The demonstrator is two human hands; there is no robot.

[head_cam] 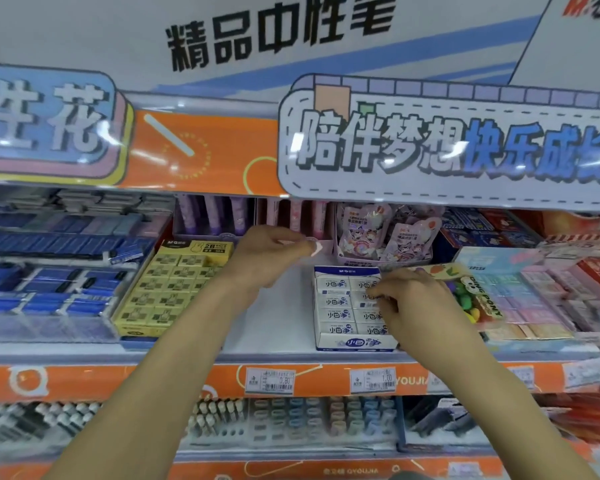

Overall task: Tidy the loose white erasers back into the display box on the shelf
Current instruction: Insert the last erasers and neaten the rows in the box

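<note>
A stationery shop: stocked shelves (291, 355), barcoded price tags (270, 381), promotional signs (447, 147) overhead.

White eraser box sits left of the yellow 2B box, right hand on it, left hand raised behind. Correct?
Not quite: in the head view the white eraser box sits right of the yellow 2B box. The right hand rests on it; the left hand is raised behind.

I'm looking at a stationery store shelf (274, 327), white-decked with an orange front strip (118, 379) carrying price tags (270, 380). Above it hang big printed signs with Chinese lettering (447, 147), glossy with glare. Blue boxes (49, 282) fill the left, a yellow eraser box (167, 289) sits beside them, pastel packs (541, 292) crowd the right.
</note>
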